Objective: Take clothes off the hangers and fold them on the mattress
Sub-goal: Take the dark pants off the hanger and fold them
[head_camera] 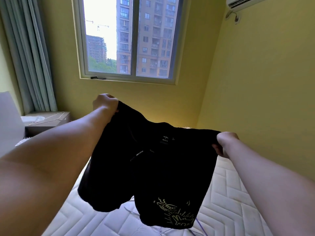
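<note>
Above the mattress (230, 193), black shorts (144, 167) hang by the waistband, pinched shut by the left hand (105, 103) at ten o'clock and the right hand (225, 142) at three, waistband tilted, legs dangling toward six, both hands equally near.

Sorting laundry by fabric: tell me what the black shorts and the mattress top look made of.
Black shorts: soft matte knit, probably cotton jersey; they drape limply, with a yellow print on one leg. Mattress: white quilted textile cover, stitched in a chevron pattern.
</note>
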